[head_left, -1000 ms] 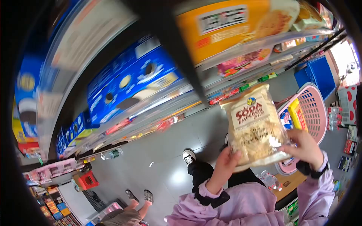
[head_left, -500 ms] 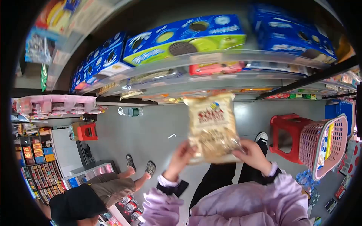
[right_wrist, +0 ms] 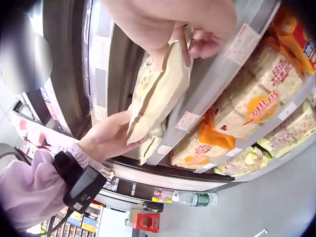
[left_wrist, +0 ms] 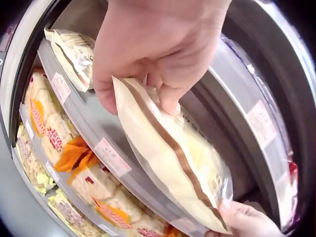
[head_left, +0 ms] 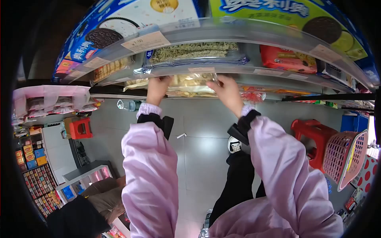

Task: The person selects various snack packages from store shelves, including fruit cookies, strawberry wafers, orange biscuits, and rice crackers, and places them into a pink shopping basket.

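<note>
A cream-coloured bag of soda crackers (head_left: 189,84) is held at a lower shelf, partly hidden in the head view by the shelf edge above it. At one end, my left hand (head_left: 158,90) pinches the bag; in the left wrist view its thumb and fingers close over the end of the package (left_wrist: 163,143). The opposite end is gripped by my right hand (head_left: 228,95), with fingers curled over the bag (right_wrist: 165,91) in the right wrist view. Next to it on the same shelf lies another cream bag (left_wrist: 74,57).
Above are blue biscuit boxes (head_left: 131,27) and a green one (head_left: 278,16) behind clear shelf edges. Lower shelves hold packs with orange wrapping (right_wrist: 247,101). A red stool (head_left: 313,135) and pink basket (head_left: 341,156) stand at right, a water bottle (head_left: 129,105) at left.
Both hands have carried the bag forward from in front of the body to the lower shelf, and the arms are now stretched out. The head view has turned left, towards the shelves.
</note>
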Motion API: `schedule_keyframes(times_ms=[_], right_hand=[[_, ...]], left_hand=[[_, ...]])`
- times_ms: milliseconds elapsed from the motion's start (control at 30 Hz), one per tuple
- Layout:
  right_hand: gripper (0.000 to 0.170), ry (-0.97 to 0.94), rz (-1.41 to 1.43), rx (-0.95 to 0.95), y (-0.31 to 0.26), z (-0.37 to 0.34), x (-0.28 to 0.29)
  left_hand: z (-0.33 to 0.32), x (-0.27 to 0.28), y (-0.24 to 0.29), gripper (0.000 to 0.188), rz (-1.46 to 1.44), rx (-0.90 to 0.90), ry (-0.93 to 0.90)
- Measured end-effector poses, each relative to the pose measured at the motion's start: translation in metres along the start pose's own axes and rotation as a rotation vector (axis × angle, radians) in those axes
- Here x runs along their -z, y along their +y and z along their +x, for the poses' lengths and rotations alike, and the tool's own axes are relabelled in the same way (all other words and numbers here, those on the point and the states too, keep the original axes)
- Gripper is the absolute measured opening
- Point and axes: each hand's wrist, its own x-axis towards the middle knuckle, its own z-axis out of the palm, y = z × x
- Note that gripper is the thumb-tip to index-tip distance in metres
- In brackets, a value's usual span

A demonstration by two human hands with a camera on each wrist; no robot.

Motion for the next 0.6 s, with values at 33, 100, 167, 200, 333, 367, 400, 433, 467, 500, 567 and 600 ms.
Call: schedule_keyframes(times_ms=[33, 100, 167, 200, 333, 367, 400, 433, 467, 500, 567, 600], right_hand=[[0.028, 0.072, 0.012, 0.060, 0.000, 0.010, -0.011], [0.026, 0.220, 0.034, 0.182, 0.001, 0.028, -0.032], [0.026, 0.237, -0.119, 0.220, 0.009, 0.043, -0.054], [0.026, 0.245, -0.196, 0.238, 0.011, 0.048, -0.063], [0.031, -0.001, -0.268, 0.004, -0.008, 0.057, -0.066], [0.032, -0.060, -0.267, -0.016, -0.008, 0.056, -0.062], [0.034, -0.119, -0.265, -0.035, -0.013, 0.054, -0.053], [0.036, -0.176, -0.263, -0.052, -0.011, 0.052, -0.047], [0.039, -0.078, -0.392, 0.047, -0.012, 0.043, -0.043], [0.043, 0.022, -0.522, 0.143, -0.010, 0.030, -0.040], [0.050, 0.127, -0.331, 0.213, -0.014, -0.001, -0.018], [0.052, 0.000, -0.229, 0.120, -0.018, -0.022, -0.002]], left_hand=[[0.005, 0.004, -0.004, 0.026, 0.186, 0.011, 0.002], [0.014, 0.010, -0.006, 0.024, 0.557, 0.025, 0.006], [0.016, 0.012, -0.001, 0.021, 0.660, 0.015, -0.006], [0.016, 0.012, -0.001, 0.017, 0.735, -0.039, -0.009], [0.017, 0.008, -0.013, 0.019, 1.043, -0.127, -0.059], [0.019, 0.006, -0.018, 0.020, 1.091, -0.145, -0.073], [0.013, 0.002, -0.008, 0.015, 1.039, -0.233, -0.062], [0.007, -0.001, -0.001, 0.014, 0.917, -0.184, -0.043], [0.003, -0.005, 0.007, 0.014, 0.795, -0.138, -0.025], [-0.003, -0.009, 0.015, 0.016, 0.673, -0.095, -0.010], [-0.039, -0.041, 0.038, 0.032, 0.674, -0.274, 0.350], [-0.060, -0.054, 0.046, 0.039, 0.634, -0.257, 0.291]])
